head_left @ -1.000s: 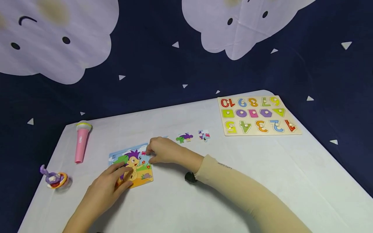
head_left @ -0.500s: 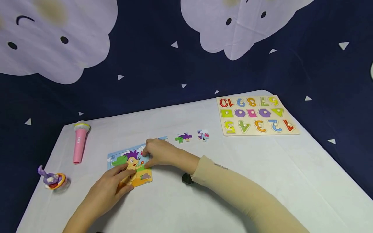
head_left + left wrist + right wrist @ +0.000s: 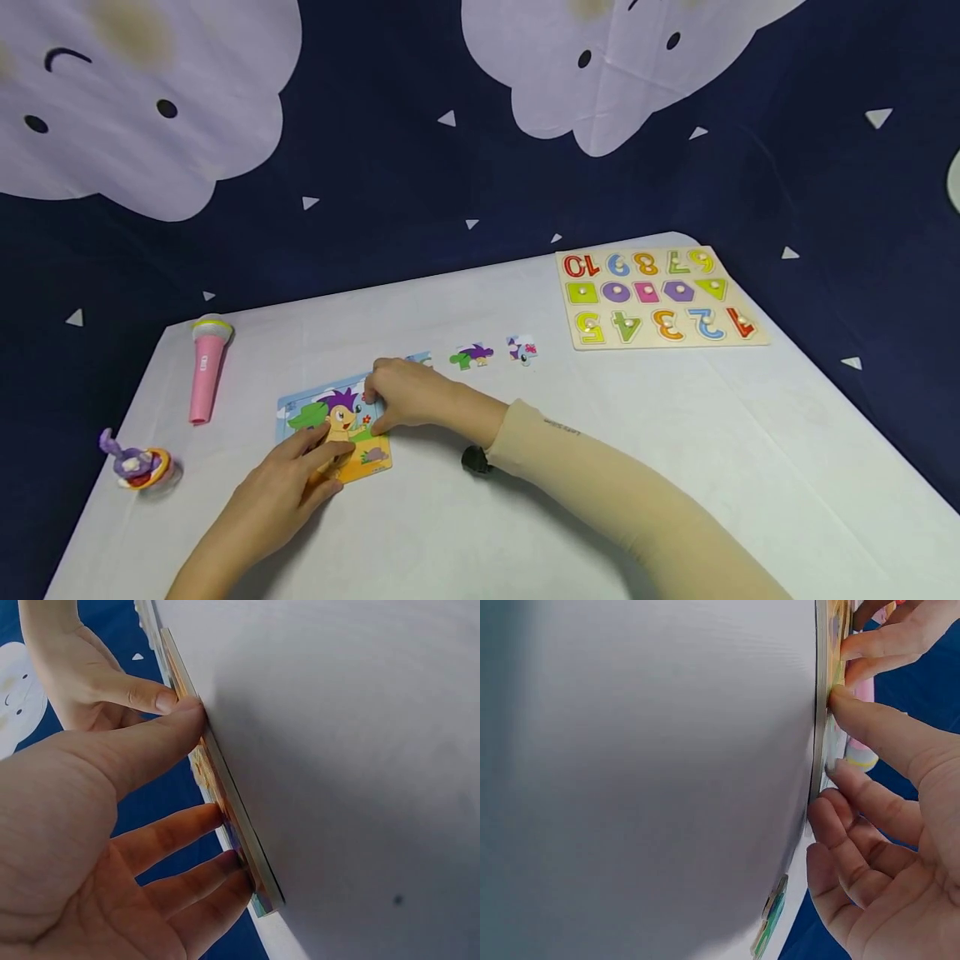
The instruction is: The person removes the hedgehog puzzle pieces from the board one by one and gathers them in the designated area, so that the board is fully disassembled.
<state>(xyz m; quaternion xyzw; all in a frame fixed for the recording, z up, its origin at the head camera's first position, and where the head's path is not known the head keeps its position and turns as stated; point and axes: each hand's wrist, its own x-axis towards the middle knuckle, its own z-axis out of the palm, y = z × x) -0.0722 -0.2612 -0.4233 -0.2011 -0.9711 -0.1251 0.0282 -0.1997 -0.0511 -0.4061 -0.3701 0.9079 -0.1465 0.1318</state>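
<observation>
A hedgehog jigsaw puzzle [image 3: 318,412] lies in a shallow tray on the table, seen edge-on in both wrist views. My left hand [image 3: 281,483] rests on its lower left part, fingertips on the picture and thumb at the near edge. At the right side, the thumb and index finger of my right hand [image 3: 412,393] touch the puzzle, spread apart. In the right wrist view, the other fingers are bent beside the puzzle's edge. The right hand hides the puzzle's upper right corner. Whether a single piece sits under its fingertips cannot be seen.
Loose jigsaw pieces lie behind the right hand: one partly hidden, a green-and-purple piece [image 3: 472,356] and a blue-and-purple piece [image 3: 522,350]. A number board [image 3: 660,300] is at the back right. A pink toy microphone [image 3: 206,375] and a purple toy [image 3: 138,467] stand at left.
My right hand has shifted slightly left onto the puzzle's right part, uncovering more of the loose blue piece behind it. The left hand stays on the puzzle, its fingers slightly shifted.
</observation>
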